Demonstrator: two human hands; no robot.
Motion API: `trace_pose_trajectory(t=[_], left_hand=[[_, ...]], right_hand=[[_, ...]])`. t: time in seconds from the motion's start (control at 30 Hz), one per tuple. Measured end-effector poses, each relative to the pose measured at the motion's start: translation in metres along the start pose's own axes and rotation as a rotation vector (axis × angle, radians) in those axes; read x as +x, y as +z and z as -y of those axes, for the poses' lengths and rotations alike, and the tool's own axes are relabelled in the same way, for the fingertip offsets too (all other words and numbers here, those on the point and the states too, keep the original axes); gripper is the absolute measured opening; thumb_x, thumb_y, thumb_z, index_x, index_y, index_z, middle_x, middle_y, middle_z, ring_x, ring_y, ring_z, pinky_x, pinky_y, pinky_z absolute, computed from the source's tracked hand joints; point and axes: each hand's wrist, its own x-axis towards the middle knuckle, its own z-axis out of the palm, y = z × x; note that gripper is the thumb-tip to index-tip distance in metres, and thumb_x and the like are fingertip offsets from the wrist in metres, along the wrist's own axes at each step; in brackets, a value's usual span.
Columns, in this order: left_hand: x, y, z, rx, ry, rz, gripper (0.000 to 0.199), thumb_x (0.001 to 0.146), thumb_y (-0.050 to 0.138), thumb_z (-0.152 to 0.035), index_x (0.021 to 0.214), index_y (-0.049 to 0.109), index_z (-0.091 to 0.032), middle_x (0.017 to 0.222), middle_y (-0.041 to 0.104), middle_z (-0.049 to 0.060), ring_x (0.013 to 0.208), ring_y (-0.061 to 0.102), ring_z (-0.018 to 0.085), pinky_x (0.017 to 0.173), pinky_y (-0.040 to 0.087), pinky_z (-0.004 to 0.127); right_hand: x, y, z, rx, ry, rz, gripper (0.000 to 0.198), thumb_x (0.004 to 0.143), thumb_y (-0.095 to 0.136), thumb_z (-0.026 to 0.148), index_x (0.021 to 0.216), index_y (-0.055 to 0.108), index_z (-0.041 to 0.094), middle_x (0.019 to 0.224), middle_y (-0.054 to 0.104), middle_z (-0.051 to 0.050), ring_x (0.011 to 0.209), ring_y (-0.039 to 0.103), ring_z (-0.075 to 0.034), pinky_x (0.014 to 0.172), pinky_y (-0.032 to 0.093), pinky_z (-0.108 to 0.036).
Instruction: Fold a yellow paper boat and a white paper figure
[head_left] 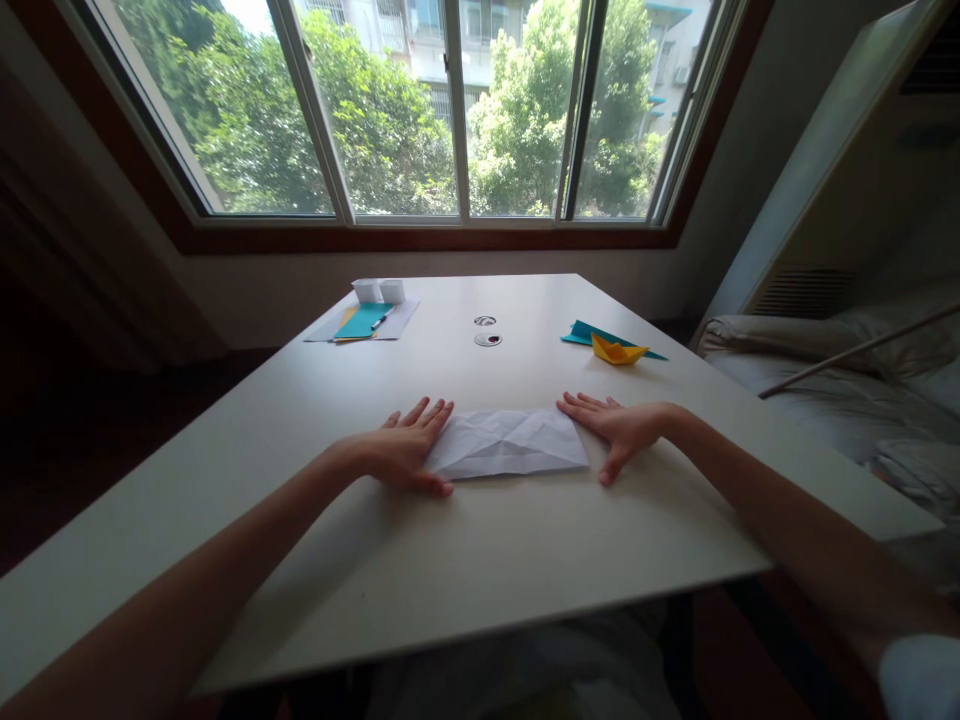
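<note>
though the white paper point(517, 442) is creased, it looks unfinished; left hand point(409, 450) and right hand point(624, 432) lie flat, fingers spread, at its ends, completed yellow paper boat point(616, 351) beyond it.

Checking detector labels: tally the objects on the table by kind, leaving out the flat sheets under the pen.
Folded white paper: 1
Yellow paper boat: 1
Teal paper plane: 1
Round patterned discs: 2
Small white boxes: 2
Pen: 1
Total: 8
</note>
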Motion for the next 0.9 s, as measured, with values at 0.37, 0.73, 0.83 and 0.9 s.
trace_pose_trajectory(t=[0.37,0.73,0.83,0.9], left_hand=[[-0.007,-0.011,0.014,-0.158,0.181,-0.171,0.082,0.068,0.051,-0.067,0.137,0.03,-0.027,0.139,0.038,0.009,0.125,0.034,0.028,0.1,0.029,0.036],[-0.016,-0.024,0.01,-0.24,0.167,-0.183,0.069,0.069,0.056,-0.061,0.129,0.044,-0.027,0.124,0.053,0.006,0.109,0.05,0.026,0.089,0.038,0.031],[-0.017,-0.026,0.011,-0.287,0.168,-0.159,0.063,0.07,0.056,-0.057,0.126,0.048,-0.028,0.125,0.053,0.004,0.11,0.049,0.025,0.09,0.039,0.031],[-0.017,-0.028,0.009,-0.317,0.183,-0.196,0.056,0.073,0.055,-0.054,0.122,0.052,-0.027,0.12,0.057,0.004,0.104,0.053,0.024,0.087,0.041,0.03]], right_hand=[[-0.003,-0.006,0.017,0.101,-0.204,-0.255,0.09,0.059,0.065,0.061,0.136,0.027,0.036,0.149,0.013,-0.002,0.135,0.008,-0.03,0.107,0.017,-0.047],[-0.005,-0.002,0.032,0.082,-0.23,-0.295,0.084,0.065,0.061,0.061,0.137,0.028,0.031,0.141,0.034,-0.004,0.128,0.028,-0.028,0.104,0.026,-0.043],[-0.006,-0.001,0.026,0.119,-0.252,-0.289,0.077,0.068,0.059,0.059,0.135,0.035,0.029,0.137,0.04,-0.005,0.124,0.035,-0.026,0.103,0.029,-0.04],[-0.006,-0.001,0.023,0.128,-0.277,-0.303,0.072,0.07,0.057,0.058,0.133,0.037,0.029,0.138,0.038,-0.005,0.125,0.035,-0.025,0.103,0.029,-0.038]])
